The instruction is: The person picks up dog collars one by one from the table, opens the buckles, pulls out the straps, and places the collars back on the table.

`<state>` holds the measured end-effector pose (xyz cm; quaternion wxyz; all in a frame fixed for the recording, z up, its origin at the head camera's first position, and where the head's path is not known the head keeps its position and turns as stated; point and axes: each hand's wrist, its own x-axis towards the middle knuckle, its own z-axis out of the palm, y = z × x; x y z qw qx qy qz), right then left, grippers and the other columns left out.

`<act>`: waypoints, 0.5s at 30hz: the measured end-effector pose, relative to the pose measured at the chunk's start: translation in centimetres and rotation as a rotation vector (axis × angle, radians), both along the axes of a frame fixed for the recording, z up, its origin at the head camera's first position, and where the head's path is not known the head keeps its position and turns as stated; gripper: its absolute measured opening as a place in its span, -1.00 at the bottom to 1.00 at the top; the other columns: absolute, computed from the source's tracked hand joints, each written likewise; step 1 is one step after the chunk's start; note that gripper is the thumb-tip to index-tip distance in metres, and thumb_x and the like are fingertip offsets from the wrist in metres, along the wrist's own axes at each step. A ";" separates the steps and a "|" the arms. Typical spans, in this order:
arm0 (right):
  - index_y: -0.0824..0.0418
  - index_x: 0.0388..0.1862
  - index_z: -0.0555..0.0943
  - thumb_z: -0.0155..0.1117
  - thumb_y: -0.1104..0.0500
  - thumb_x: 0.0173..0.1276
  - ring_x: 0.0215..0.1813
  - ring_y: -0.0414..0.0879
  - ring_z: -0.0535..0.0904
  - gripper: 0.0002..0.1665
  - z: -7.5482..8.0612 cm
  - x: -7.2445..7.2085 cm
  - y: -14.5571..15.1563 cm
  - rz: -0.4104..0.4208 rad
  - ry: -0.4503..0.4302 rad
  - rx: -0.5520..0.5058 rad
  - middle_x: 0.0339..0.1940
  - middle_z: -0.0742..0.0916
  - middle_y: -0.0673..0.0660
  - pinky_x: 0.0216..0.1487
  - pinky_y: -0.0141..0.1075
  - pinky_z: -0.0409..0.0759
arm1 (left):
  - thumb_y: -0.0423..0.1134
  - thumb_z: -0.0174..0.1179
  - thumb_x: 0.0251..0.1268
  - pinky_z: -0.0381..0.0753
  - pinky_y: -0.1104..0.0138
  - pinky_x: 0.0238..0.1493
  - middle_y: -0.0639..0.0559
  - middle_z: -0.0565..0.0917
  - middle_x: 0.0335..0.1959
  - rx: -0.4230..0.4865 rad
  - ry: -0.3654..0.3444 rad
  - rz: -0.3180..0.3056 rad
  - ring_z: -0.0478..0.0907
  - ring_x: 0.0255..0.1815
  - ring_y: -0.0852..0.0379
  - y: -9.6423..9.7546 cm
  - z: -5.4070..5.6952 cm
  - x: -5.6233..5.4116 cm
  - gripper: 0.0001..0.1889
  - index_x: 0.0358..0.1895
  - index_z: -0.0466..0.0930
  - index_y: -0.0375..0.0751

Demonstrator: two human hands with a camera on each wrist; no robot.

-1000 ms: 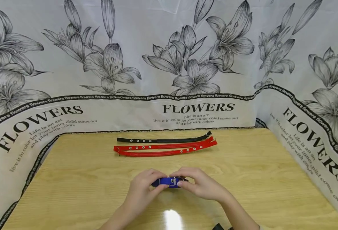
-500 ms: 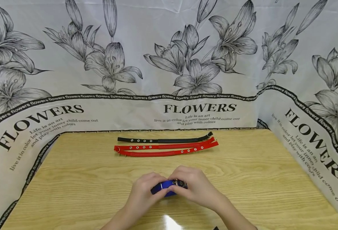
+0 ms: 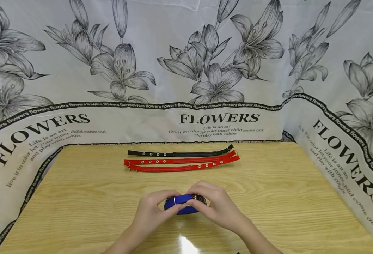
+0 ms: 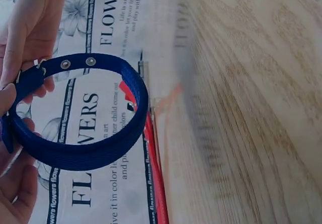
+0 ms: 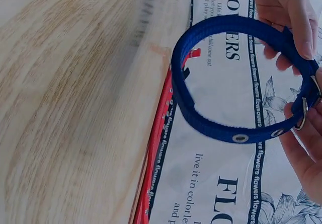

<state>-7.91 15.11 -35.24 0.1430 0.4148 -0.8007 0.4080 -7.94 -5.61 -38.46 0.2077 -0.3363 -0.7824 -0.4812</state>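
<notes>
A blue collar (image 3: pixel 182 199) with metal eyelets, a buckle and a D-ring is closed into a loop between the two hands, above the wooden table. My left hand (image 3: pixel 154 209) pinches its left part between thumb and fingers. With thumb and fingers, my right hand (image 3: pixel 216 204) grips it near the buckle. In the left wrist view, the round loop of the blue collar (image 4: pixel 85 156) extends away from both hands. The right wrist view shows the D-ring (image 5: pixel 302 114) beside the right hand's fingers, which partly hide the buckle.
Farther back on the table (image 3: pixel 88 183) lie a black collar (image 3: pixel 189 154) and two red collars (image 3: pixel 167 169), stretched out lengthwise. Behind stands a white flower-printed cloth (image 3: pixel 135 123). A small dark object (image 3: pixel 238 252) shows at the bottom edge.
The blue collar has turned in the hands: its buckle, facing forward a second ago, is now farther right by the right hand, and more of the loop shows. Both hands keep hold.
</notes>
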 end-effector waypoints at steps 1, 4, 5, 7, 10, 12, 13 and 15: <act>0.14 -0.18 0.61 0.29 0.24 0.25 -0.21 -0.27 0.56 -0.85 0.1 0.0 0.0 0.001 0.008 0.003 -0.24 0.66 -0.05 -0.22 -0.47 0.55 | -0.32 0.45 -0.07 0.58 0.51 -0.30 0.08 0.71 -0.36 0.009 0.013 -0.008 0.65 -0.33 0.23 -0.1 0.1 0.1 -0.80 -0.32 0.69 -0.20; 0.18 -0.15 0.62 0.29 0.19 0.26 -0.20 -0.24 0.58 -0.81 0.4 0.0 -0.3 0.004 0.080 0.035 -0.23 0.67 -0.02 -0.20 -0.49 0.55 | -0.33 0.45 -0.09 0.59 0.49 -0.32 0.06 0.71 -0.39 0.004 0.084 -0.010 0.65 -0.35 0.21 -0.2 0.3 0.2 -0.81 -0.33 0.70 -0.22; 0.19 -0.14 0.62 0.29 0.17 0.27 -0.19 -0.23 0.58 -0.80 0.5 0.0 -0.4 0.002 0.118 0.057 -0.22 0.67 0.00 -0.19 -0.50 0.55 | -0.31 0.45 -0.08 0.60 0.48 -0.32 0.06 0.71 -0.39 -0.007 0.111 -0.005 0.65 -0.36 0.21 -0.2 0.4 0.2 -0.81 -0.34 0.70 -0.22; 0.23 -0.16 0.64 0.25 0.13 0.30 -0.18 -0.20 0.60 -0.78 0.7 0.0 -0.7 -0.014 0.222 0.107 -0.24 0.68 0.02 -0.15 -0.49 0.55 | -0.28 0.45 -0.07 0.61 0.45 -0.31 0.05 0.72 -0.40 -0.024 0.149 0.010 0.65 -0.36 0.20 -0.2 0.6 0.2 -0.81 -0.34 0.71 -0.23; 0.25 -0.22 0.66 0.15 0.09 0.37 -0.20 -0.17 0.60 -0.74 1.0 0.0 -1.2 -0.054 0.372 0.169 -0.29 0.68 0.02 -0.15 -0.47 0.56 | -0.25 0.45 -0.06 0.62 0.41 -0.32 0.03 0.72 -0.40 -0.030 0.180 0.027 0.65 -0.37 0.18 -0.1 0.7 0.2 -0.80 -0.33 0.71 -0.24; 0.25 -0.26 0.66 0.09 0.09 0.40 -0.23 -0.16 0.60 -0.72 1.0 0.1 -1.4 -0.069 0.406 0.162 -0.32 0.68 0.02 -0.14 -0.45 0.56 | -0.26 0.45 -0.05 0.62 0.42 -0.31 0.02 0.72 -0.39 -0.008 0.161 0.019 0.65 -0.36 0.17 -0.1 0.7 0.2 -0.80 -0.33 0.71 -0.24; 0.25 -0.27 0.66 0.07 0.10 0.41 -0.24 -0.17 0.59 -0.71 1.0 0.2 -1.4 -0.069 0.397 0.140 -0.33 0.67 0.02 -0.15 -0.46 0.56 | -0.27 0.44 -0.05 0.62 0.43 -0.31 0.02 0.72 -0.38 0.010 0.149 0.007 0.65 -0.35 0.17 -0.1 0.7 0.2 -0.80 -0.32 0.71 -0.24; 0.27 -0.26 0.65 0.08 0.12 0.40 -0.27 -0.17 0.59 -0.73 0.8 0.3 -1.4 -0.048 0.341 0.061 -0.34 0.67 0.04 -0.21 -0.49 0.55 | -0.29 0.42 -0.02 0.61 0.45 -0.31 0.00 0.72 -0.38 0.046 0.125 -0.030 0.66 -0.35 0.16 -0.1 0.7 0.3 -0.82 -0.31 0.70 -0.25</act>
